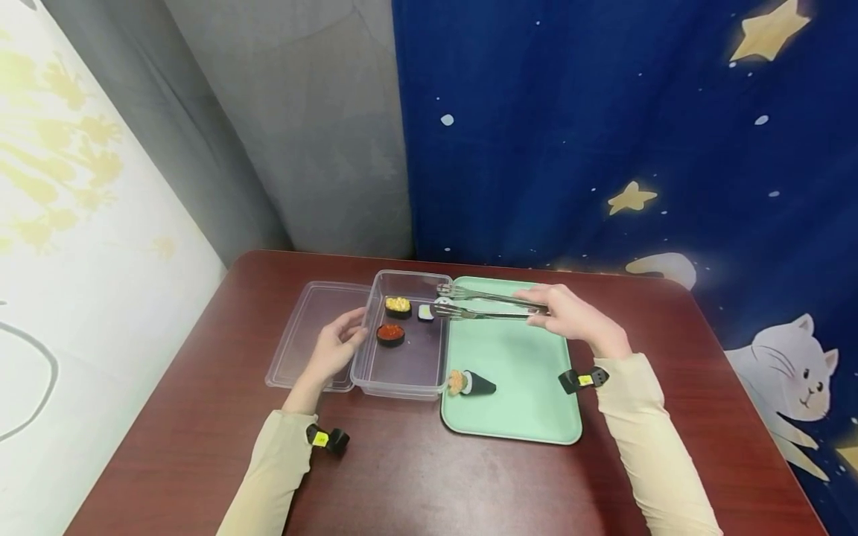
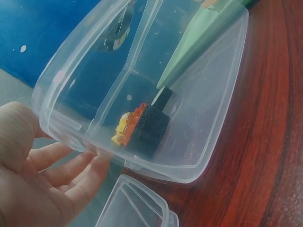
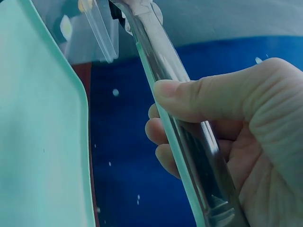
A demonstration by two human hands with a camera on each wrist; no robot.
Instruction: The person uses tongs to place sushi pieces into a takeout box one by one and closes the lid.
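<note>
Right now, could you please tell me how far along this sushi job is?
Apparently done: the corn-topped piece, red-topped piece and small roll sit in the clear container. In hand: the right hand holds tongs with what looks like another roll between their tips, while the left hand touches the container's side. Likely left: the cone roll on the green tray, then perhaps the lid, which is off.

From above, most of the table (image 1: 496, 484) is being viewed by the head camera, facing forward and down toward the blue curtain (image 1: 523, 134), farthest off. From the left wrist, the clear container (image 2: 199, 118) is being shown close up, tilted, past the left hand (image 2: 57, 179). From the right wrist, the tongs (image 3: 163, 52) are being framed very near, facing along them. Container and green tray (image 3: 42, 118) are being shared by all three views.
</note>
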